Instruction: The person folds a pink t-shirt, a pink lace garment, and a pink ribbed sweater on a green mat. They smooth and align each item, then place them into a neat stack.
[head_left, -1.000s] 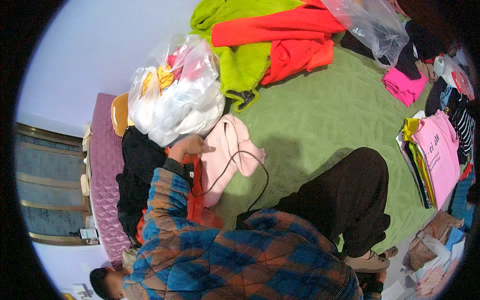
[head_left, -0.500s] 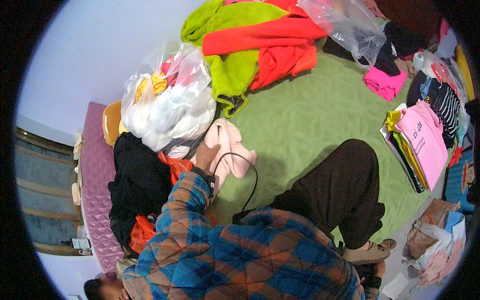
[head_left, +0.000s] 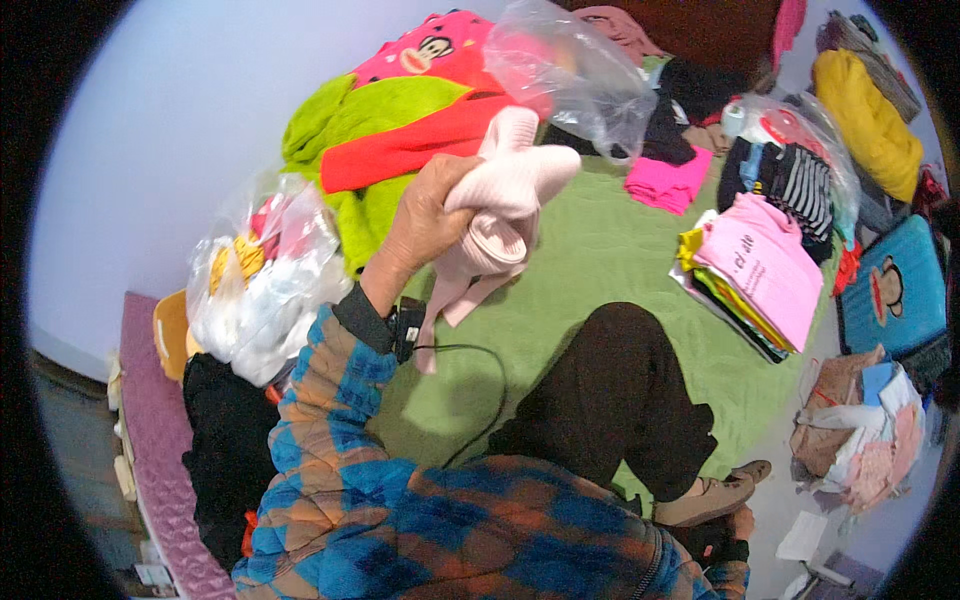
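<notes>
My left hand point(head_left: 440, 205) is closed around a pale pink ribbed knit garment point(head_left: 505, 235). It is held up bunched over the green bedspread point(head_left: 570, 260), and its loose ends hang down below. A black strapped device point(head_left: 405, 330) with a cable sits at my left wrist. Low on the right, my right hand point(head_left: 740, 522) is down beside my beige shoe point(head_left: 705, 500); only a small part of it shows, and its fingers cannot be made out.
Lime and red clothes point(head_left: 400, 140) lie at the far side, beside a clear plastic bag point(head_left: 590, 90). Another stuffed bag point(head_left: 265, 290) and black clothing point(head_left: 225, 450) are on the left. Folded clothes point(head_left: 760, 265) are stacked at right, near a blue case point(head_left: 893, 285).
My left hand has lifted the pink knit garment off the bedspread, upward and to the right, from beside the stuffed bag. The view has shifted right.
</notes>
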